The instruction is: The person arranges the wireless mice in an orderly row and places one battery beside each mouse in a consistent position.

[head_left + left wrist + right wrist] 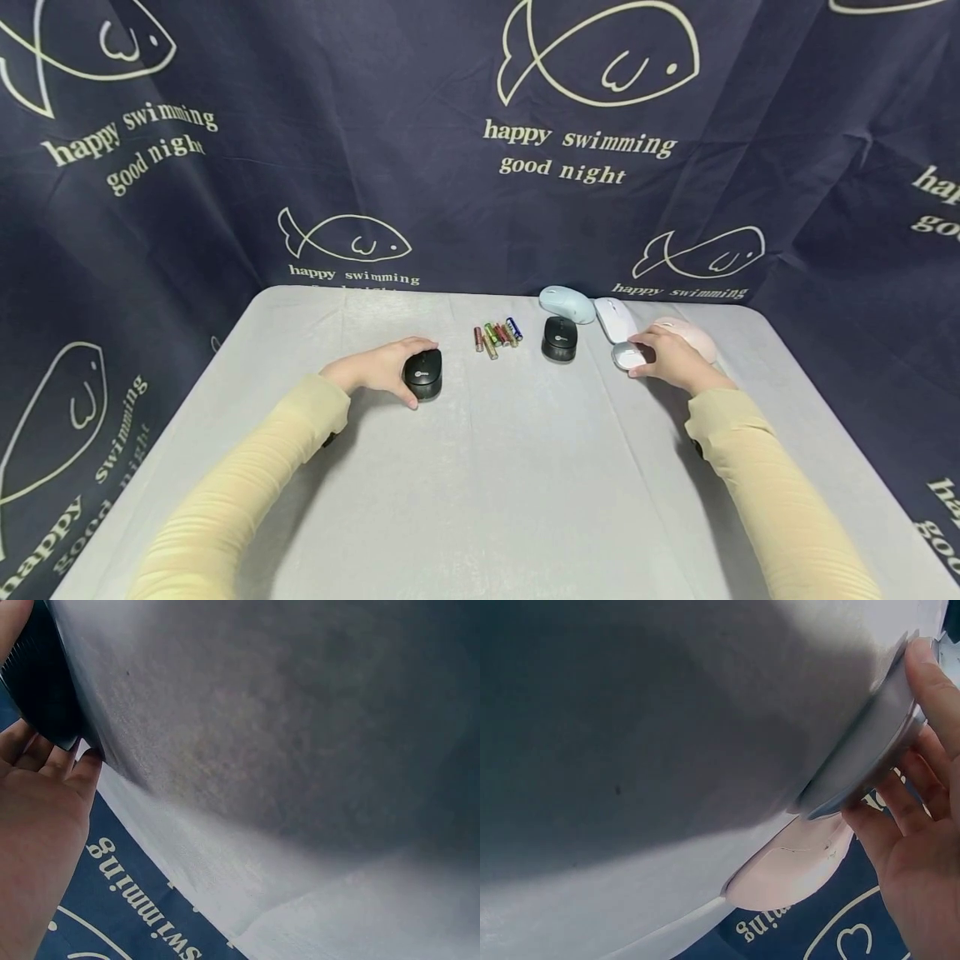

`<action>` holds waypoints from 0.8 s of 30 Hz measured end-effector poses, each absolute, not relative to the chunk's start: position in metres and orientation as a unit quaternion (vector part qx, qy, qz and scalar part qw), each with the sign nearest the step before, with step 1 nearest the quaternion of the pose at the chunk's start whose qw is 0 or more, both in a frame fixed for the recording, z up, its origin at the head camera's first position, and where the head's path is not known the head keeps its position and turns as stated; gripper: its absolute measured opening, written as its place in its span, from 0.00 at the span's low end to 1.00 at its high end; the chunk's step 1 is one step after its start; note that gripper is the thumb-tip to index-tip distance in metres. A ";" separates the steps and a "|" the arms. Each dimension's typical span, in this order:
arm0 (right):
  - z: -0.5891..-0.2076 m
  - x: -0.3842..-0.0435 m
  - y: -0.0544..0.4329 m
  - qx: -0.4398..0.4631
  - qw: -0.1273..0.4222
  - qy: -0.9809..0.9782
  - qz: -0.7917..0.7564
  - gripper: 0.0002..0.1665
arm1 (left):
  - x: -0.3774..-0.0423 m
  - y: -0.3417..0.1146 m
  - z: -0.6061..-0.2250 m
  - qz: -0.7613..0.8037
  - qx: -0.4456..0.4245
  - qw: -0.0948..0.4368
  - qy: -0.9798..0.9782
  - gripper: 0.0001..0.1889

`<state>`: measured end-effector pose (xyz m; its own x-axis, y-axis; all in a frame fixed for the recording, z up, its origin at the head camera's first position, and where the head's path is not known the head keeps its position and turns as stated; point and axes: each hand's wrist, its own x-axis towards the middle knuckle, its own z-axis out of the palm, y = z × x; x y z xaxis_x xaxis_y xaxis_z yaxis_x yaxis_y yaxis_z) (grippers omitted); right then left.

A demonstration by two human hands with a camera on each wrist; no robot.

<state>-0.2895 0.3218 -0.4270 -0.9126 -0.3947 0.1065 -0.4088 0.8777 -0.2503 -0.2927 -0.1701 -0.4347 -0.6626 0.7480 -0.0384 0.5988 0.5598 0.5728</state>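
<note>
On the left part of the table, my left hand grips a black computer mouse, thumb at its near side and fingers at its far side. In the left wrist view the dark ribbed side of that mouse shows between thumb and fingers. My right hand holds a silver-white mouse at the right, its thumb and fingers at opposite sides. The right wrist view shows this mouse resting on or very near the cloth; which, I cannot tell. A pink mouse lies just behind the right hand, partly covered by it.
Several loose batteries lie mid-table toward the back. Right of them stands another black mouse, with a light blue mouse and a white mouse behind it. A dark blue printed curtain surrounds the grey-white table.
</note>
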 end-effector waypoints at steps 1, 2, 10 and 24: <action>-0.427 -0.289 0.322 0.208 0.027 -0.968 0.134 0.37 | -0.293 -0.170 -0.435 0.267 0.385 0.142 0.872 0.55; -0.427 -0.289 0.322 0.209 0.027 -0.968 0.134 0.37 | -0.293 -0.170 -0.435 0.267 0.386 0.142 0.872 0.55; -0.425 -0.289 0.321 0.216 0.030 -0.966 0.137 0.35 | -0.293 -0.170 -0.435 0.276 0.375 0.154 0.872 0.56; -0.426 -0.291 0.322 0.209 0.022 -0.968 0.138 0.36 | -0.282 -0.160 -0.428 0.245 0.318 0.147 0.904 0.57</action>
<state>-0.2907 0.3221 -0.4262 -0.9114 -0.3991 0.1007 -0.4113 0.8743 -0.2578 -0.2825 -0.1599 -0.4281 -0.7548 0.6468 -0.1093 0.5033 0.6779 0.5358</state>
